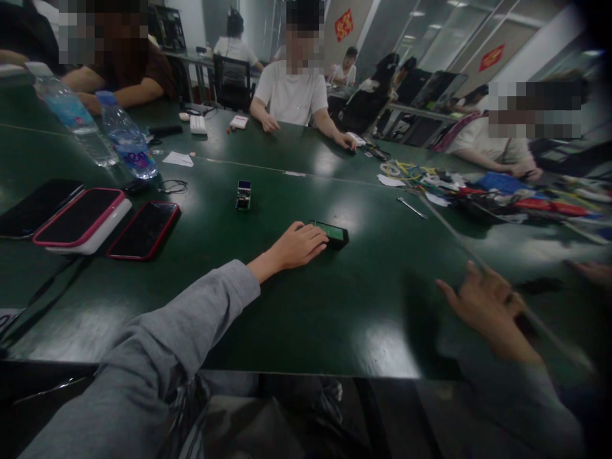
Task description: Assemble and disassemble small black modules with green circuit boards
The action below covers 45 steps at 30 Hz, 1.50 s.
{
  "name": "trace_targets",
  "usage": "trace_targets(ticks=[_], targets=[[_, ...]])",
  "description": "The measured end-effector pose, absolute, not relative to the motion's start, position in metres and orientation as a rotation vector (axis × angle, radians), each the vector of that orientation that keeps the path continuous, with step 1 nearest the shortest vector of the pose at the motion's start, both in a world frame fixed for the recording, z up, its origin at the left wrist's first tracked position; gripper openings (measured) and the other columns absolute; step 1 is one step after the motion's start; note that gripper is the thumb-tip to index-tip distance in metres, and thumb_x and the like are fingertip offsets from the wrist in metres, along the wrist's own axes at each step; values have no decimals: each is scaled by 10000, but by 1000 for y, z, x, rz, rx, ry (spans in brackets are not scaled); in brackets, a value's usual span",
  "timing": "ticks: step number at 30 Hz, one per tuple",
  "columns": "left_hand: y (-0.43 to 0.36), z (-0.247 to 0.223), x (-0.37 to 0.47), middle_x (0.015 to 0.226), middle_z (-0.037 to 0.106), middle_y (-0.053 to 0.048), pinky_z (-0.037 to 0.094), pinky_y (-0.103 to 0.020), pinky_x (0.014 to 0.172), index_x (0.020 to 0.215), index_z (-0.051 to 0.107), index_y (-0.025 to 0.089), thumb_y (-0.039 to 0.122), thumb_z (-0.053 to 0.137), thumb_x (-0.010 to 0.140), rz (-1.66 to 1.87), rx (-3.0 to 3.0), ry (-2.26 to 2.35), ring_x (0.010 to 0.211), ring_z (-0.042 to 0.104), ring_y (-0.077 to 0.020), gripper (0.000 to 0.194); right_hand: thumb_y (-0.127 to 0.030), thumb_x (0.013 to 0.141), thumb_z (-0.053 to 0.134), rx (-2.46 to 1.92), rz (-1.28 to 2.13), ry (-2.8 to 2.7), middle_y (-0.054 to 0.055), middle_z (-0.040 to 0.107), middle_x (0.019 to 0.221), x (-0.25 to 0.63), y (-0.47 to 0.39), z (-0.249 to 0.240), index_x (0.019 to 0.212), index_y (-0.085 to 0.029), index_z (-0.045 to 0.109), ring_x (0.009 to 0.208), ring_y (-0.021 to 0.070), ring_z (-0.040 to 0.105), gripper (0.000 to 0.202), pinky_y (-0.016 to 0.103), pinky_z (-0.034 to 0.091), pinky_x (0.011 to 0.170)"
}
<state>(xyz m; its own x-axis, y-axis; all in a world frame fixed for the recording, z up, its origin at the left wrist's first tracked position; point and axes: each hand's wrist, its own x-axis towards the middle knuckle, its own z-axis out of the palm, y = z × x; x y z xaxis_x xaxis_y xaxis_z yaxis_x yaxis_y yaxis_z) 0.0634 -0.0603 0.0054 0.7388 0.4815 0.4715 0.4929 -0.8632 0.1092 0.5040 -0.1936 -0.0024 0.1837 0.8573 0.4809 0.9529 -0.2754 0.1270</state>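
My left hand (301, 245) lies over the left end of a small black device (338, 234) with a green screen, fingers close together on it. What the hand covers is hidden. Off to the right, my right hand (490, 309) is above the table, smeared by motion. Its thumb and forefinger stand apart, and I make out nothing between them. A thin pale line (449, 224) runs past its fingers; I cannot tell whether it is a cord or a table seam. Beyond my left hand, a small gadget (243, 195) with a screen and exposed electronics stands on the table.
Phones (144, 231) and two water bottles (127, 137) are at the left. A wrench (412, 208) lies beside a heap of cables (516, 197) at the right. Several people sit around the green table (306, 319); one person's hand (593, 271) shows at the right edge.
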Motion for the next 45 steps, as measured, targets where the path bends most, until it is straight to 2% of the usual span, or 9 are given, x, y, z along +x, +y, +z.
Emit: trace_targets(ticks=[4,9,12,15,20,26,32,39,45], targets=[[-56,14,36,1021,740,-116,395,-407,931,1000,711,162,363,286,1087,-858,-2766,-961,956,641,-235,478,-738,983,211,-1861,-169,-2035,283,507,1465,374,-124,3,1533,-136,414,1410,442,456,840,700,408,1104],[-36,6,-9,850,691,-95,440,-376,871,809,657,197,356,242,1086,-1334,-2387,-1460,874,627,-222,523,-775,956,379,-1230,470,-2296,189,403,1577,202,-113,10,1554,-213,399,1461,364,411,821,607,411,1166],[-17,-1,-31,884,705,-71,470,-339,900,775,651,209,394,292,1082,-1633,-2280,-1700,901,646,-195,507,-697,1014,350,-1165,546,-2260,110,645,1266,156,-114,31,1269,-278,672,1190,315,613,587,548,505,1032],[-3,-6,-38,843,738,-56,512,-305,829,795,694,179,427,404,1047,-1789,-2629,-1855,808,670,-169,457,-674,1042,278,-1172,448,-1982,72,692,998,147,-79,52,1001,-273,726,1030,280,638,603,517,491,999],[6,-12,-35,894,794,-102,540,-325,880,833,761,125,426,593,956,-1756,-3305,-1819,837,721,-181,366,-830,957,268,-1055,504,-1826,87,673,1244,126,11,48,1205,-254,663,1232,290,555,741,533,416,1128],[7,-17,-37,886,804,-110,557,-341,918,812,761,118,208,642,895,-1885,-3315,-1826,857,748,-195,170,-895,888,344,-811,1149,-2296,38,571,1488,87,54,31,1302,-304,669,1420,288,462,791,570,282,1259],[7,-13,-37,818,787,-81,557,-333,852,778,760,135,270,624,902,-1714,-3393,-1869,781,720,-174,228,-776,962,397,-803,942,-2373,92,699,1246,124,54,29,1189,-238,724,1191,280,624,669,528,466,1105],[5,-5,-39,841,774,-55,525,-302,802,783,776,166,402,628,902,-1493,-3332,-1850,776,688,-156,303,-493,940,582,-1186,410,-1981,101,707,1047,223,-4,-6,1032,-226,732,1090,269,609,320,459,529,943],[6,-7,-36,880,778,-78,522,-303,818,757,749,175,328,568,938,-1545,-3178,-1889,820,690,-162,299,-381,907,570,-1451,71,-1778,108,680,1127,264,-45,-11,1143,-227,669,1064,286,590,299,492,500,949]])
